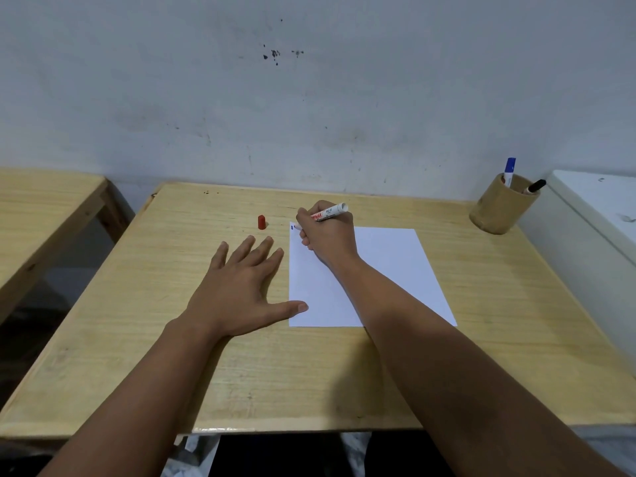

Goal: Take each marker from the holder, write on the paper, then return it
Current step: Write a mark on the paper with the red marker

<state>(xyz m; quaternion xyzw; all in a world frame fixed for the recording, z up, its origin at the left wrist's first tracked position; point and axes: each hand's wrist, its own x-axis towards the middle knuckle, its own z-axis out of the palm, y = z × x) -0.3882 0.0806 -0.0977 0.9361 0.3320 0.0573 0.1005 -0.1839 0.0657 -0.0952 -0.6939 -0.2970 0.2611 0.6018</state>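
Right hand [327,235] grip closed on red marker [328,212], tip at paper [385,270] top-left corner, writing. Left hand [237,287] flat, open, thumb pinning paper edge. Cap [262,222] parked on counter [137,287]. Holder [500,208] far right, two markers inside.

The marker [328,212] carries a red label band with white capitals, of which only "MAN" reads clearly, the first letters being hidden by the fingers of the right hand [327,235]; smaller print beside it is too small to read.
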